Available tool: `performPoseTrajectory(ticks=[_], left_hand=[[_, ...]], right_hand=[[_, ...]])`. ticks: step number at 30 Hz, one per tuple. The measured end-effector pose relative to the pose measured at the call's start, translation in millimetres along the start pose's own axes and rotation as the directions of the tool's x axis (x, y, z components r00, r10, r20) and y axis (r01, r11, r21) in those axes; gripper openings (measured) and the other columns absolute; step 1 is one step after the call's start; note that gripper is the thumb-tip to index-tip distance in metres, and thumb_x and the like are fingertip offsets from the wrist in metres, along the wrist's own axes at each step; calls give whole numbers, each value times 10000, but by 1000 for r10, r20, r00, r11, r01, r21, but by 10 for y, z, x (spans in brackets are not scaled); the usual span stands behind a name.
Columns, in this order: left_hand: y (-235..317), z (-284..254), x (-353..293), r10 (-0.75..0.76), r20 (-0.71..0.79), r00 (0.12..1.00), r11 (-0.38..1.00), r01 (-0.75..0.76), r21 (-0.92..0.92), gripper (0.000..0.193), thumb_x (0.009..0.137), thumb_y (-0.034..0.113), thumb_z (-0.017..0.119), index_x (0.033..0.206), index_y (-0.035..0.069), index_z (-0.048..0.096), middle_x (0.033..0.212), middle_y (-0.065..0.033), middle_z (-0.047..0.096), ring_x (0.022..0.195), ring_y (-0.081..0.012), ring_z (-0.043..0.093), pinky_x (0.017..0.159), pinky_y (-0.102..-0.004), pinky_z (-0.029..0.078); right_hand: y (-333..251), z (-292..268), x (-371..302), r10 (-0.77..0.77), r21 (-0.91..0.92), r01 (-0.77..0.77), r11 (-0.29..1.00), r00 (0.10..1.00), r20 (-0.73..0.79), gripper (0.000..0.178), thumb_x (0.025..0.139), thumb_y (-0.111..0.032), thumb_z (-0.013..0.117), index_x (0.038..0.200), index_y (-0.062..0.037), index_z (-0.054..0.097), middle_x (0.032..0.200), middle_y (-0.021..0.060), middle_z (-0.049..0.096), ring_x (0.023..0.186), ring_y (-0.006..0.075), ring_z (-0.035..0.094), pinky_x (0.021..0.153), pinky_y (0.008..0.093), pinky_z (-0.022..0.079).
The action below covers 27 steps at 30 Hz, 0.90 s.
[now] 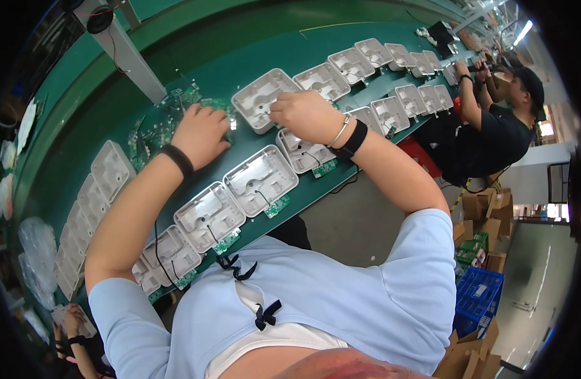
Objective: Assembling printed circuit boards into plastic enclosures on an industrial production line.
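Observation:
My right hand (306,115) is over a white plastic housing (255,95), its fingers pinched together at the housing's right side. A short thin dark wire seems to run to the fingertips, which hide most of it. My left hand (202,134) reaches palm down onto a loose pile of green circuit boards (152,134), its fingers apart and slightly bent. No held thing shows in it, though its fingertips partly hide the boards below. Nearer me stand more open housings (260,180), each with a thin black wire leading to a green circuit board (278,206) at its front edge.
White housings (350,65) run in two rows to the right along the green table (233,60). Another stack of housings (85,218) stands at left. A metal post (129,60) rises behind the boards. Co-workers sit at right and lower left. Blue crates (477,294) and cartons stand right.

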State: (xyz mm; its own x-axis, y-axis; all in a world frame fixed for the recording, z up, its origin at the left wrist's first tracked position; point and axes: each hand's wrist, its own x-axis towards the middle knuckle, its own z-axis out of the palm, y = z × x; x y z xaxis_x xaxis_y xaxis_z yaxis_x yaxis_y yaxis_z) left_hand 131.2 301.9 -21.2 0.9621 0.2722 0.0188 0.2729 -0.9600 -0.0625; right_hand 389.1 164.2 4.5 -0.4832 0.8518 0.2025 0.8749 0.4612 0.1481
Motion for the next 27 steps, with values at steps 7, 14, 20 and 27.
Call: performPoseTrajectory(ticks=[7,14,20,27], left_hand=[[-112,9,-112,-56,-54,997,998,55,-9,416,833,294,816,1172,92,686,1253,-103,639,1225,-305,587,1134,-486,386],[81,-194,-138,-24,-178,984,979,-13,-203,498,810,213,838,1244,64,647,1316,-131,614,1244,-352,579,1107,-487,426],[533,-509,-208,69,-98,993,809,-113,-577,563,813,195,841,1304,32,618,1424,-171,562,1331,-398,531,1097,-481,465],[1179,-502,268,290,-135,947,848,-320,-422,645,838,234,833,1421,93,598,1594,-260,387,1394,-501,470,1141,-532,431]], right_hand=[[17,108,34,74,47,-77,996,995,68,56,803,-101,675,810,-91,730,908,32,708,977,236,705,760,387,603],[12,-17,-263,156,232,-129,964,983,-99,279,883,-121,695,1155,-63,720,1202,95,723,1110,326,686,865,435,591],[216,-543,-1572,932,548,-754,361,306,-192,568,926,-188,795,1424,-17,583,1357,145,661,1162,257,671,927,364,565],[2146,475,-4391,764,773,-631,-69,-532,-366,879,904,-461,791,1495,104,473,1522,343,499,1330,413,594,1108,444,479]])
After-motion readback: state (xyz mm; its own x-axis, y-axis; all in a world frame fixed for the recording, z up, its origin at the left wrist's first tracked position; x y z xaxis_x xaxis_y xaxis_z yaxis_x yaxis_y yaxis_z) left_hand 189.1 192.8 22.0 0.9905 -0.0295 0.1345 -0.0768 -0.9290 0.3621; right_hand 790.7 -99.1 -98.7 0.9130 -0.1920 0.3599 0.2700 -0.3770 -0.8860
